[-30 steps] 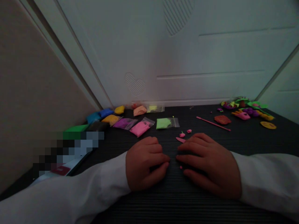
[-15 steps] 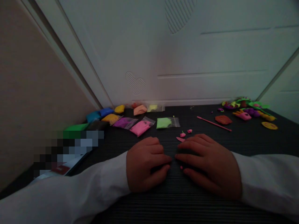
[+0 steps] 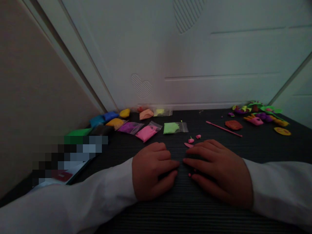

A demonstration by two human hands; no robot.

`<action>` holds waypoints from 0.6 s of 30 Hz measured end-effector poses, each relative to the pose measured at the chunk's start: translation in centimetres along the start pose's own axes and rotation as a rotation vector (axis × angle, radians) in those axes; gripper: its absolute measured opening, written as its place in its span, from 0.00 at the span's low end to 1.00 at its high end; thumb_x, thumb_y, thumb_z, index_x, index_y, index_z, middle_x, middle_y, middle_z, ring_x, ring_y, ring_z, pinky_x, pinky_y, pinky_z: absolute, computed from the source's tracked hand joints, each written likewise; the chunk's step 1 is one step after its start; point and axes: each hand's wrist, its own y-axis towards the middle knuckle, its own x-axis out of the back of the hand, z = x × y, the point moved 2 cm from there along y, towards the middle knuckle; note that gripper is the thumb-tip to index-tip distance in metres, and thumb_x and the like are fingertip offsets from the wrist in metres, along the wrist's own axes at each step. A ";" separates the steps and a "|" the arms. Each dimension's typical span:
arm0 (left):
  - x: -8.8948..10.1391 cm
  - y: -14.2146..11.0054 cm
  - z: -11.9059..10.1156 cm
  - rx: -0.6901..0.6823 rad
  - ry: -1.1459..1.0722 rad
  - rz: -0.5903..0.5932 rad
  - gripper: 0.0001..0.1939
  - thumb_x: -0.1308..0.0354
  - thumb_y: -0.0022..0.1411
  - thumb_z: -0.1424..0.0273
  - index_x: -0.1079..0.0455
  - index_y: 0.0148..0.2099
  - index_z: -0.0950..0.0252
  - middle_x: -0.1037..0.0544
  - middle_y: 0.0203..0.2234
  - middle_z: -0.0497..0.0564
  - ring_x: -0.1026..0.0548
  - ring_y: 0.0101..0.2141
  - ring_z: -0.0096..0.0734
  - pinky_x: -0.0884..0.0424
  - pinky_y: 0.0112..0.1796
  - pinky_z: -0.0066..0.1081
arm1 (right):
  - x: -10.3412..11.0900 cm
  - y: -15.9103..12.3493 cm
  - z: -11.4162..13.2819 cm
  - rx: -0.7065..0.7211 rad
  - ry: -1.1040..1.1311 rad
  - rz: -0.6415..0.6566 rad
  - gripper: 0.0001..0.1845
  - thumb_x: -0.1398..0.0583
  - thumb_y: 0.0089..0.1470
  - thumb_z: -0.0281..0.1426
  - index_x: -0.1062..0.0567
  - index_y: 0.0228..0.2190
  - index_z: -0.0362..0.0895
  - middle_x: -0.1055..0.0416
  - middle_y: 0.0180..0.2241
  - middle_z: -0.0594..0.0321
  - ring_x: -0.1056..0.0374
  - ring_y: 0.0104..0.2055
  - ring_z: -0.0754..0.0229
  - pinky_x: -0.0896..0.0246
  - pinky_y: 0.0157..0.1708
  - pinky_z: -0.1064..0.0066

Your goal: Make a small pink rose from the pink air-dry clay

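My left hand (image 3: 153, 172) rests on the dark table, its outer fingers curled and its index finger and thumb slightly apart with nothing between them. Facing it, my right hand (image 3: 218, 170) lies with fingers stretched over the tabletop. Beside the right thumb is a tiny pink clay ball (image 3: 189, 175), with another pink bit (image 3: 194, 170) between thumb and index finger. A pink flat clay tool (image 3: 188, 145) is partly hidden under the right fingers. Just beyond sit two small pink clay pieces with green bits, one to the left (image 3: 191, 140) and one to the right (image 3: 198, 136).
Bags of pink clay (image 3: 147, 132), light green clay (image 3: 171, 128) and purple clay (image 3: 128, 127) lie behind my left hand. A pink stick (image 3: 223, 129) and reddish clay lump (image 3: 233, 124) lie right of centre. Shaped clay pieces (image 3: 254, 120) stand far right. A white panel (image 3: 156, 48) rises behind.
My hands have kept almost the same pose. The view has shifted very slightly, and the pink bit between my right thumb and index finger now shows.
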 end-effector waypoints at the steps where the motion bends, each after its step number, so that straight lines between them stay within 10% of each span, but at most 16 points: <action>1: -0.1 0.0 0.1 0.019 0.010 -0.014 0.12 0.52 0.57 0.73 0.28 0.39 0.69 0.31 0.22 0.53 0.38 0.27 0.32 0.42 0.27 0.34 | 0.0 0.0 -0.1 -0.009 -0.004 -0.002 0.17 0.47 0.52 0.36 0.29 0.42 0.44 0.33 0.43 0.55 0.41 0.45 0.51 0.50 0.44 0.53; 18: -0.2 0.0 0.1 0.014 0.024 -0.003 0.13 0.53 0.58 0.73 0.28 0.39 0.68 0.31 0.22 0.53 0.38 0.27 0.32 0.41 0.27 0.34 | 0.0 -0.1 -0.1 0.003 0.014 -0.001 0.15 0.47 0.52 0.34 0.29 0.41 0.45 0.32 0.41 0.56 0.40 0.44 0.53 0.49 0.43 0.55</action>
